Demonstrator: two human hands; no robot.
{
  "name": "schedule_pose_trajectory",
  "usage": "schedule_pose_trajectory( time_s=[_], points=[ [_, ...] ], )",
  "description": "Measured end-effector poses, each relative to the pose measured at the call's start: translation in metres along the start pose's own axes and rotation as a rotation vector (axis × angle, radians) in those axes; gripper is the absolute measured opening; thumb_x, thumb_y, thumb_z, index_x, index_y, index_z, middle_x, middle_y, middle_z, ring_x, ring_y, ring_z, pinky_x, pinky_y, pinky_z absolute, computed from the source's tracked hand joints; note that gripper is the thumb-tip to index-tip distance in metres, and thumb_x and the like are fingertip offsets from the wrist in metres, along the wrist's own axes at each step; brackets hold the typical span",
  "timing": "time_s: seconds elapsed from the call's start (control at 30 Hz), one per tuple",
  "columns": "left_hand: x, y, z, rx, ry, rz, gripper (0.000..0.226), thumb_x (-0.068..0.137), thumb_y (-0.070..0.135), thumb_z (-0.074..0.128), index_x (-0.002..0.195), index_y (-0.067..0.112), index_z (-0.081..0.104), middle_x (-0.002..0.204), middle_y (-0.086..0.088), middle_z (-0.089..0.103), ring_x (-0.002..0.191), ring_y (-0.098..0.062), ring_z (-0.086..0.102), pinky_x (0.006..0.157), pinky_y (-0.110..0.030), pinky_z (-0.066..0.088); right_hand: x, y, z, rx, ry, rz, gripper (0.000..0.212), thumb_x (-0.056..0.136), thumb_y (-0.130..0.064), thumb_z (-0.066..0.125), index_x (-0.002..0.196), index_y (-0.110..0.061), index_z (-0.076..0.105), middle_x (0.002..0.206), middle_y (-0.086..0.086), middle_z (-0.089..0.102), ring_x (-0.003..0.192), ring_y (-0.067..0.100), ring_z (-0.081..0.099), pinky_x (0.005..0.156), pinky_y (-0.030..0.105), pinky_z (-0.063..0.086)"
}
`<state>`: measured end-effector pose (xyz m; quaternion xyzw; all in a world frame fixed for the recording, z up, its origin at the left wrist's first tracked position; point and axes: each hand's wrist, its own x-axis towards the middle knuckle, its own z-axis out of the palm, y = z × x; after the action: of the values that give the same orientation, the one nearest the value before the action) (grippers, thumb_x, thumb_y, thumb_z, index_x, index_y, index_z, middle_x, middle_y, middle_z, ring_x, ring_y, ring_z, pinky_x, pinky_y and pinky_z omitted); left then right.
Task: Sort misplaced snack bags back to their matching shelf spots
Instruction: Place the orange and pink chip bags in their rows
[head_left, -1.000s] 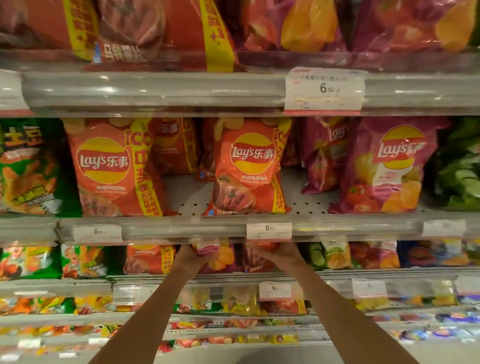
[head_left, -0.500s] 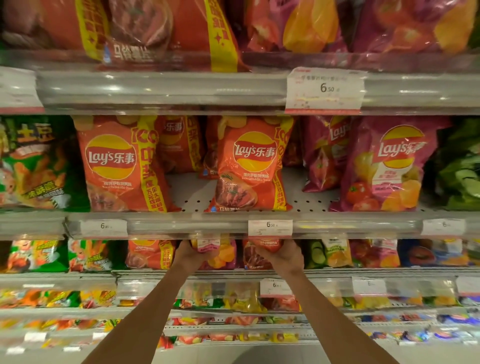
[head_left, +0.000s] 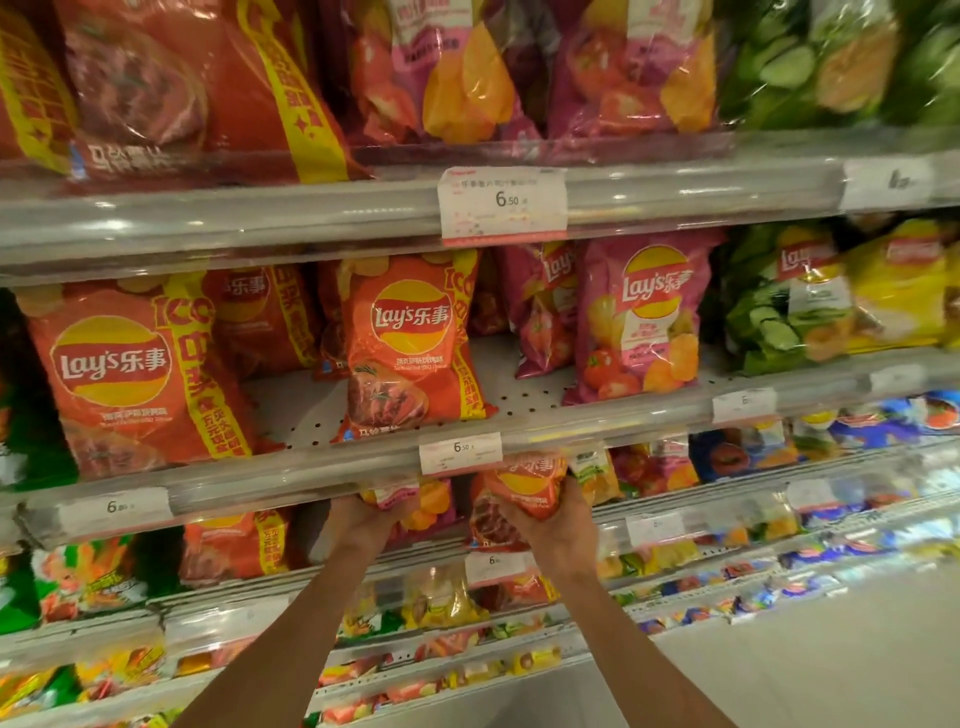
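Orange foil: the right hand (head_left: 550, 525) grips a small orange Lay's bag (head_left: 519, 491) just under the lip of the middle shelf (head_left: 291, 480), fingers (head_left: 576, 491) curled round its right edge and lower half.
Pink and yellow foil: the left hand (head_left: 358, 522) holds a small pink bag (head_left: 410, 506) from below, fingers wrapped up onto its left side; the grip is partly hidden by the shelf lip.
Where the two bags are: side by side at the front of the lower shelf (head_left: 675, 514), the pink one left, the orange one right, near each other but apart, both tucked partly behind the middle shelf's clear rail.
Price tag: a white 6.50 tag (head_left: 461, 453) hangs on the rail directly above the orange bag's top.
Middle shelf: a large orange bag (head_left: 130, 374) at the left, a second orange bag (head_left: 410, 343) upright at the centre with bare perforated shelf between them, then a pink tomato bag (head_left: 641, 317) to the right, then green cucumber bags (head_left: 774, 306) and a yellow bag (head_left: 898, 291).
Top shelf: big orange-red bags (head_left: 171, 88) at the left, pink ones (head_left: 519, 73) in the centre, green ones (head_left: 831, 57) at the right; a larger 6.50 tag (head_left: 502, 205) on its rail.
Arms: both forearms are bare and reach up from the bottom edge.
Lower rows: blurred small packets in mixed colours; flavours cannot be read.
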<state>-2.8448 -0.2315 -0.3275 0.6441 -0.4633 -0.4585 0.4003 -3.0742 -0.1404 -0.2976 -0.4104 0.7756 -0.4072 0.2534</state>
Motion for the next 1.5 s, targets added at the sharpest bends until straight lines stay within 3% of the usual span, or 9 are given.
schedule_pose_trajectory(
  time_s=[0.17,0.27,0.73,0.97,1.1,1.17,1.27,1.37,1.5],
  points=[
    [-0.008,0.011,0.048,0.160,-0.063,0.010,0.058,0.070,0.025,0.090,0.116,-0.001,0.068,0.117,-0.021,0.069,0.114,-0.035,0.064,0.101,-0.044,0.050,-0.014,0.026,-0.036,0.031,0.065,0.026,0.077,0.066,-0.057,0.089,0.125,-0.026,0.051,0.108,-0.003,0.069,0.099,0.022,0.068,0.089,0.043,0.057],
    [-0.019,0.016,0.074,0.257,-0.074,0.025,0.066,0.065,0.033,0.092,0.119,0.005,0.066,0.121,-0.017,0.069,0.114,-0.031,0.065,0.097,-0.036,0.049,-0.021,0.044,-0.056,0.042,0.106,0.074,0.067,0.065,-0.055,0.090,0.112,-0.029,0.051,0.105,-0.004,0.070,0.095,0.019,0.068,0.085,0.041,0.058],
    [-0.010,0.002,0.084,0.391,-0.259,-0.054,0.078,0.066,0.029,0.092,0.131,0.009,0.052,0.128,-0.017,0.065,0.120,-0.034,0.060,0.105,-0.047,0.046,-0.038,0.058,-0.062,0.097,0.041,0.040,0.072,0.062,-0.061,0.089,0.115,-0.031,0.051,0.108,-0.009,0.068,0.098,0.012,0.067,0.084,0.038,0.060],
    [-0.036,-0.017,0.029,0.737,-0.148,0.269,0.037,0.095,0.042,0.060,0.119,0.016,0.068,0.114,-0.008,0.071,0.107,-0.029,0.064,0.091,-0.041,0.052,-0.051,0.033,-0.027,0.078,0.008,-0.011,0.079,0.061,-0.062,0.089,0.122,-0.025,0.056,0.111,-0.005,0.069,0.101,0.017,0.067,0.087,0.041,0.059],
    [-0.058,-0.034,-0.027,0.854,0.046,0.532,0.026,0.097,0.025,0.055,0.110,0.011,0.072,0.102,-0.014,0.070,0.096,-0.037,0.062,0.084,-0.046,0.053,-0.060,0.004,0.012,0.085,-0.062,-0.006,0.092,0.060,-0.067,0.087,0.134,-0.026,0.051,0.118,-0.005,0.068,0.109,0.018,0.066,0.093,0.043,0.057],
    [-0.071,-0.043,-0.051,0.897,0.127,0.505,0.037,0.094,0.032,0.048,0.105,0.005,0.072,0.100,-0.017,0.066,0.094,-0.040,0.059,0.082,-0.048,0.052,-0.066,-0.012,0.032,0.071,-0.105,-0.026,0.103,0.059,-0.070,0.084,0.143,-0.027,0.044,0.123,-0.004,0.066,0.112,0.020,0.065,0.096,0.044,0.055],
    [-0.075,-0.056,-0.083,1.055,0.097,0.415,0.054,0.094,0.043,0.039,0.120,0.002,0.064,0.121,-0.020,0.059,0.112,-0.041,0.054,0.095,-0.050,0.048,-0.071,-0.036,0.063,0.043,-0.133,-0.071,0.105,0.058,-0.075,0.080,0.143,-0.025,0.043,0.125,-0.001,0.066,0.113,0.024,0.064,0.098,0.045,0.054],
    [-0.074,-0.067,-0.106,1.183,-0.003,0.349,0.054,0.101,0.041,0.038,0.147,0.014,0.040,0.152,-0.011,0.036,0.139,-0.032,0.032,0.117,-0.042,0.027,-0.070,-0.057,0.091,0.001,-0.142,-0.113,0.098,0.062,-0.072,0.081,0.140,-0.023,0.046,0.128,0.001,0.065,0.115,0.025,0.064,0.098,0.044,0.054],
    [-0.073,-0.070,-0.117,1.213,-0.063,0.346,0.057,0.103,0.036,0.034,0.155,0.018,0.020,0.161,-0.006,0.017,0.149,-0.029,0.015,0.125,-0.041,0.011,-0.058,-0.081,0.128,-0.033,-0.150,-0.128,0.091,0.062,-0.075,0.079,0.131,-0.020,0.056,0.120,0.001,0.070,0.113,0.026,0.066,0.096,0.045,0.054]
  ],
)
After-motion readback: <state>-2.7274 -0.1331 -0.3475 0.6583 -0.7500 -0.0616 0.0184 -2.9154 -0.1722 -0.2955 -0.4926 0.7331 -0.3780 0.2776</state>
